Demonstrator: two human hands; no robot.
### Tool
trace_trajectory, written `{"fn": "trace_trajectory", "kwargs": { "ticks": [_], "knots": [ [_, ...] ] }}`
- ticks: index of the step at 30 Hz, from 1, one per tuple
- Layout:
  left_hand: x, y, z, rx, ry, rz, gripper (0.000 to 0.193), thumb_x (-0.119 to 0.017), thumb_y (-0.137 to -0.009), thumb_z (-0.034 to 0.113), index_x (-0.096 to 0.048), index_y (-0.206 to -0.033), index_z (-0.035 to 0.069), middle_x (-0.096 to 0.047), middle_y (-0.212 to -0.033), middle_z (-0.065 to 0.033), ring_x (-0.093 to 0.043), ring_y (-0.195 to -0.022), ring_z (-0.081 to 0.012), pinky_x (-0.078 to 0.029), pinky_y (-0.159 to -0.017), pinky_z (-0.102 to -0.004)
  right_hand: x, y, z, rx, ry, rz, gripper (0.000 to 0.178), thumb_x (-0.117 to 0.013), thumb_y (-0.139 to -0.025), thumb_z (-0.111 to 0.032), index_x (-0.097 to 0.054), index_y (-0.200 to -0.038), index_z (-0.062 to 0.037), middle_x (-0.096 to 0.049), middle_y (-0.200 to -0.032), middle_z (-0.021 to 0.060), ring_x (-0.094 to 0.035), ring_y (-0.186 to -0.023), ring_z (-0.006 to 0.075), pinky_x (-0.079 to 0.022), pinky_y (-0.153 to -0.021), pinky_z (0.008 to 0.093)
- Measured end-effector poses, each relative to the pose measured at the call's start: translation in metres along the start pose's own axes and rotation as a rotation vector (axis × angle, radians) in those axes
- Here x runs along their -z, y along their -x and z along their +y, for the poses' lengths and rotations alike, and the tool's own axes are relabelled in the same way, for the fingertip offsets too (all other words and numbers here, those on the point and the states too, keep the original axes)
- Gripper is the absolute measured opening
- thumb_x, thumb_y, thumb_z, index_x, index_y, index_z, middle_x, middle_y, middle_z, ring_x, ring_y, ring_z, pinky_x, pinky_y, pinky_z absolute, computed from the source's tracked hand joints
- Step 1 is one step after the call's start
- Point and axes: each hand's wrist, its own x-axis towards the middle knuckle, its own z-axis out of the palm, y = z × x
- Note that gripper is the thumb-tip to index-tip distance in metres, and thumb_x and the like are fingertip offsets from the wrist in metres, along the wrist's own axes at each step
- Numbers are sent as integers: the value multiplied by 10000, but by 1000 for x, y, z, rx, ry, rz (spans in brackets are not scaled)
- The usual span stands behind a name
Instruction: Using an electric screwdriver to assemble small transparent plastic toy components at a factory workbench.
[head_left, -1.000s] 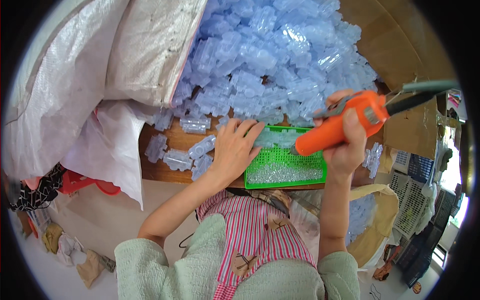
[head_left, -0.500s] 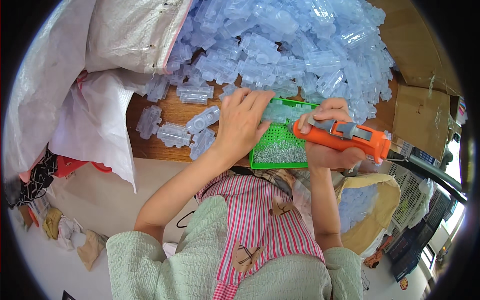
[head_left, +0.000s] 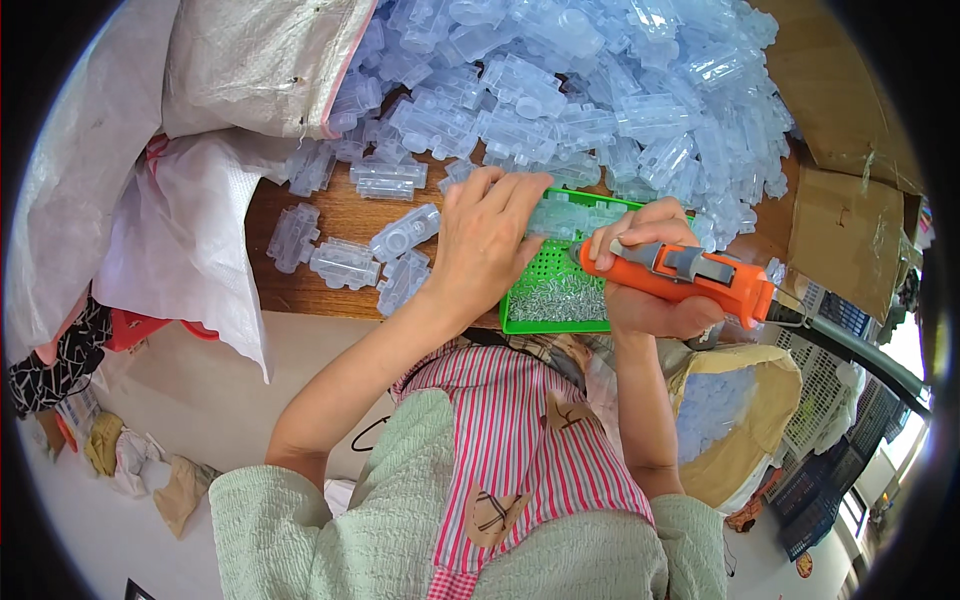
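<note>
My left hand (head_left: 487, 238) is closed on the left end of a clear plastic housing (head_left: 572, 216), its fingertips over the far side. The housing lies over the far part of a green perforated basket (head_left: 507, 320). A heap of small silver screws (head_left: 560, 301) fills the near part of that basket. My right hand (head_left: 650, 285) is wrapped round an orange and grey electric screwdriver (head_left: 735, 287), held almost level. Its nose points left, just below the housing and above the basket. The tip is too small to tell whether it touches anything.
A large pile of clear plastic housings (head_left: 600, 85) covers the back of the wooden table (head_left: 275, 240); several lie loose at left. White woven sacks (head_left: 260, 70) stand on the left, cardboard (head_left: 840, 220) on the right. The screwdriver's dark cable (head_left: 860, 350) runs off right.
The screwdriver has shifted slightly left, with its nose a little nearer my left hand. My left hand keeps nearly the same place on the housing.
</note>
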Motion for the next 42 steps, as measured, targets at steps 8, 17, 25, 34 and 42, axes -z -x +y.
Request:
{"fn": "trace_trajectory", "kwargs": {
  "ticks": [8,17,25,34,42],
  "knots": [
    [0,2,-1,4,-2,0,582,-754,-620,91,-529,-1156,100,-583,-1089,-40,-499,-1020,-257,-361,-849,-398,-3,1,-3,-38,88,12,864,-468,-732,-783,-596,-868,61,-458,-840,99,-561,-577,191,-481,-519,308],
    [0,0,0,11,-1,-2,567,-749,-626,86,-535,-1151,99,-583,-1095,-37,-497,-1029,-259,-362,-860,-396,-4,-42,-48,180,-118,-31,1050,-315,-658,-899,-570,-908,89,-453,-835,109,-557,-568,212,-481,-517,344],
    [0,-1,2,28,-15,-17,550,-746,-638,95,-543,-1149,101,-587,-1097,-38,-495,-1044,-262,-358,-882,-395,-3,-48,-26,181,-80,-20,1025,-299,-696,-870,-585,-866,99,-474,-806,128,-570,-550,215,-509,-484,311],
    [0,-1,2,16,-33,-9,552,-755,-641,105,-544,-1150,105,-592,-1071,-38,-499,-1044,-256,-361,-861,-390,-4,-43,-15,82,11,-25,998,-289,-666,-901,-584,-853,34,-448,-798,79,-523,-515,194,-453,-484,328],
    [-1,-1,3,28,-16,-1,560,-761,-630,97,-545,-1147,105,-591,-1064,-43,-502,-1041,-259,-362,-865,-389,-3,-44,-5,13,-57,-70,959,-371,-652,-890,-555,-790,41,-403,-781,57,-527,-515,193,-448,-468,332]
  ]
}}
